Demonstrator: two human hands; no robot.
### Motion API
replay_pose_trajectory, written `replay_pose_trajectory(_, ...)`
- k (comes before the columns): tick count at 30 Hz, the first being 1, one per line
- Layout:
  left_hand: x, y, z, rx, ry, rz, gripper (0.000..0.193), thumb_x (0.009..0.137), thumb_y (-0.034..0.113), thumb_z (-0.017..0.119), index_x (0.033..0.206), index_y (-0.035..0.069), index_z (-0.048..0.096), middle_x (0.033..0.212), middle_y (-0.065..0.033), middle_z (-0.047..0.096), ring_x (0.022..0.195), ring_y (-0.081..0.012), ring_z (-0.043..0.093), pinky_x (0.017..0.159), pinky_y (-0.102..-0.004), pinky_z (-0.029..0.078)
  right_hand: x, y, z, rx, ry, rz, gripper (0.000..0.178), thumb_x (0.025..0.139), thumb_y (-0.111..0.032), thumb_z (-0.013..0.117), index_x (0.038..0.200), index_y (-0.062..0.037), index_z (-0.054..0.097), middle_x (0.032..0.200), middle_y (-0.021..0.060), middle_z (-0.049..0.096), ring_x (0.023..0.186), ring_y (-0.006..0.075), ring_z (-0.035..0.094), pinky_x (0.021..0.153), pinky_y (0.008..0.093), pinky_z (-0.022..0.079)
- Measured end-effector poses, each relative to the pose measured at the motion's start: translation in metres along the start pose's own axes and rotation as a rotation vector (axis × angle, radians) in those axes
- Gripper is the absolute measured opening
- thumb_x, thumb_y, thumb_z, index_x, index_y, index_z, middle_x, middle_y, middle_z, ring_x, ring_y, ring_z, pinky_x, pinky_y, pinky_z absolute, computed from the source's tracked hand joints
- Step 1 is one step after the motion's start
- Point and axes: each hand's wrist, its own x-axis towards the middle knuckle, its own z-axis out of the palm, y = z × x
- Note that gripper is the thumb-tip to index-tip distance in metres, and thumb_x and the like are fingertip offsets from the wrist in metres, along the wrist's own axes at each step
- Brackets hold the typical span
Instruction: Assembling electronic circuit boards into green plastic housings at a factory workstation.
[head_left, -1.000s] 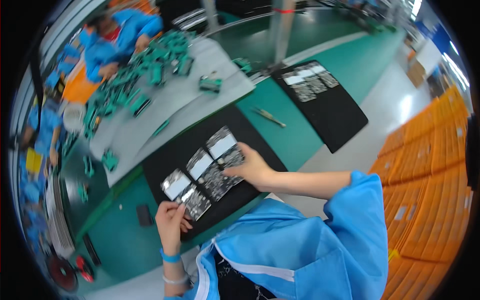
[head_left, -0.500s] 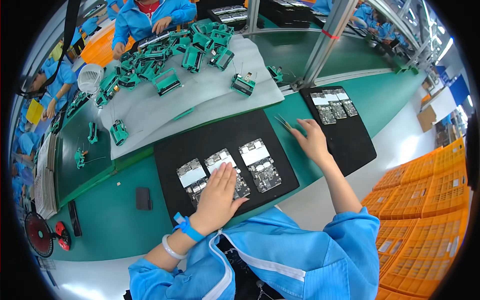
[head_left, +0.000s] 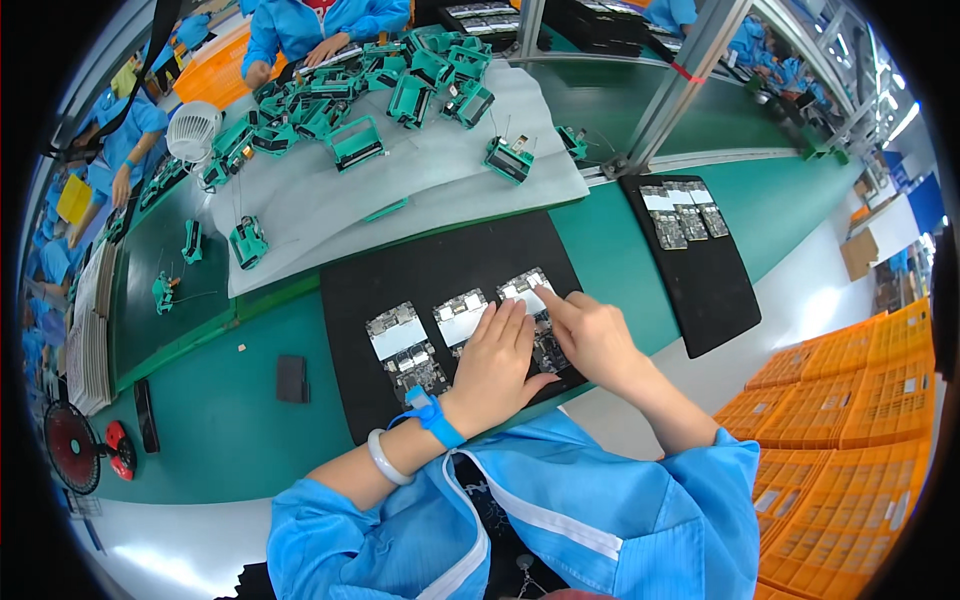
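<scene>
My left hand [head_left: 494,358] lies flat, fingers stretched out together, over the lower part of the middle circuit board [head_left: 459,315]. My right hand [head_left: 600,345] is over the right circuit board [head_left: 518,287]. Its index finger reaches onto the board's silver-white plate while the other fingers curl in; whether they hold something is hidden. Another circuit board [head_left: 405,350], with a silver-white plate and dark chip area, lies uncovered at the left. All three rest on a black mat [head_left: 350,290]. No tweezers show in this view.
A second black mat [head_left: 715,300] at right bears several boards [head_left: 686,212]. Green fixtures [head_left: 355,143] are heaped on a white sheet [head_left: 300,210]. A metal post [head_left: 672,100] stands beyond. A dark flat block [head_left: 292,379] lies left; orange crates [head_left: 830,410] stand right. A co-worker's hand [head_left: 327,50] is across.
My right hand has moved left from between the mats onto the right board. The tweezers at its fingertips have gone out of sight. My left hand stays flat near the middle board.
</scene>
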Motion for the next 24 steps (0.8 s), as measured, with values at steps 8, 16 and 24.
replay_pose_trajectory(8,-0.002,-0.006,0.002,-0.109,0.075,-0.01,0.078,0.072,0.041,0.08,0.125,-0.011,0.056,0.131,-0.0274,0.055,0.13,-0.04,0.048,0.115,-0.0509,0.031,-0.007,-0.006,0.02,0.074,-0.017,0.061,0.037,0.087,-0.007,0.06,0.124,-0.0038,0.064,0.081,0.016,0.063,0.063,0.0349,0.064,0.056,0.0439,0.053)
replay_pose_trajectory(16,-0.004,-0.009,-0.001,-0.11,0.079,-0.007,0.078,0.072,0.04,0.08,0.125,-0.011,0.056,0.133,-0.0274,0.054,0.13,-0.04,0.048,0.115,-0.0507,0.031,-0.006,-0.014,0.025,0.044,0.042,0.122,0.037,0.087,-0.007,0.06,0.123,-0.0029,0.064,0.08,0.015,0.063,0.062,0.0339,0.064,0.055,0.0428,0.053)
replay_pose_trajectory(24,-0.006,-0.012,0.0,-0.114,0.089,-0.009,0.078,0.072,0.042,0.08,0.124,-0.011,0.057,0.133,-0.0271,0.055,0.129,-0.0394,0.049,0.115,-0.0503,0.032,-0.001,-0.014,0.026,0.017,0.012,0.076,0.035,0.087,-0.007,0.06,0.121,-0.0023,0.065,0.078,0.0139,0.063,0.062,0.033,0.065,0.056,0.0421,0.053)
